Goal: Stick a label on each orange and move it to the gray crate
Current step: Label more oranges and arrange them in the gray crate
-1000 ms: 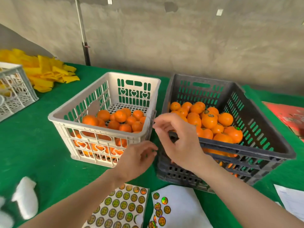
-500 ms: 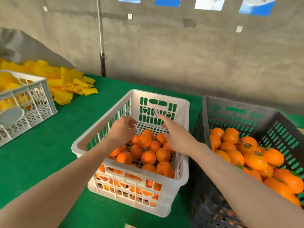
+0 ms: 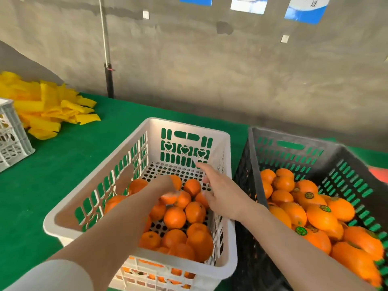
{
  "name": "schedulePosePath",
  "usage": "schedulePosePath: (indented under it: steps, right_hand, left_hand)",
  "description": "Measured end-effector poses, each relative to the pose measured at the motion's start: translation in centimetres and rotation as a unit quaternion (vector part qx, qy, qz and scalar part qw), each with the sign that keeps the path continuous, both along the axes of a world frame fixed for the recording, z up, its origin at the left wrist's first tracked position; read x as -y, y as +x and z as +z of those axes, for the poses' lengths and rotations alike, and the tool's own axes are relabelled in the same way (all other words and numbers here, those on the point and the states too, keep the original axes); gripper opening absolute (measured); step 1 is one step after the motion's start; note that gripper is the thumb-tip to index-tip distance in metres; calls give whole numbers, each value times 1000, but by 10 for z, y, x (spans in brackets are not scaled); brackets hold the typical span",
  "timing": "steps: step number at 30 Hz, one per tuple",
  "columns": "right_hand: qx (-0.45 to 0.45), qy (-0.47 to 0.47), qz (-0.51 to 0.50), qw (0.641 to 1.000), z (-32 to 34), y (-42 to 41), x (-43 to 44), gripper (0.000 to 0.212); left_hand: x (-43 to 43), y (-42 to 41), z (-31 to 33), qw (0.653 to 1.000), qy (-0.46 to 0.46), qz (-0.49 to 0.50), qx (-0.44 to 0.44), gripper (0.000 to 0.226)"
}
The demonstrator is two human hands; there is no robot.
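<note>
A white crate (image 3: 227, 244) in the middle holds several plain oranges (image 3: 174, 217). To its right stands the gray crate (image 3: 346, 152), with several oranges (image 3: 321, 216) that carry round green labels. My left hand (image 3: 164, 184) reaches down into the white crate, and its blurred fingers curl over an orange (image 3: 169, 198) near the top of the pile. Over the white crate's right side hovers my right hand (image 3: 222, 196), index finger stretched toward the far wall and the other fingers relaxed. Whether a label sits on that fingertip is not visible.
The crates stand on a green cloth (image 3: 52, 175). A heap of yellow strips (image 3: 48, 110) lies at the back left, beside another white basket (image 3: 11, 141) at the left edge. A grey wall and a pole (image 3: 109, 80) close off the back.
Both hands have gone from the label sheets at the near edge up into the white crate. My left hand has dropped onto the oranges, and my view has tilted up and forward.
</note>
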State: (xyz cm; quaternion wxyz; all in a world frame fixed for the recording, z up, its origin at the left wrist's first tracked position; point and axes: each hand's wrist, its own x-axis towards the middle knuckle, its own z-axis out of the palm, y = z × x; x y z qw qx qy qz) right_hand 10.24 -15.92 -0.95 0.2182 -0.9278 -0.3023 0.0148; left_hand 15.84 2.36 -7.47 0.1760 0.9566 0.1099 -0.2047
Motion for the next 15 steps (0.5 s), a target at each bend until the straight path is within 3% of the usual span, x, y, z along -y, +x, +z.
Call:
schedulePosePath:
  steps: [3,7,11,15]
  right_hand:
    - [28,62,-39,997,2,1,0,52]
    - [47,222,-134,965,10,2,2,10]
    - [-52,328,-148,931,28,-5,8,6]
    - [-191,380,-55,903,51,-24,16,11]
  left_hand:
    - [-4,-3,10,977,-203,59,18,65]
    - [-4,-28,46,873,-476,80,74,72]
    - [5,-71,70,765,-626,68,132,84]
    - [19,-111,86,684,-711,81,143,77]
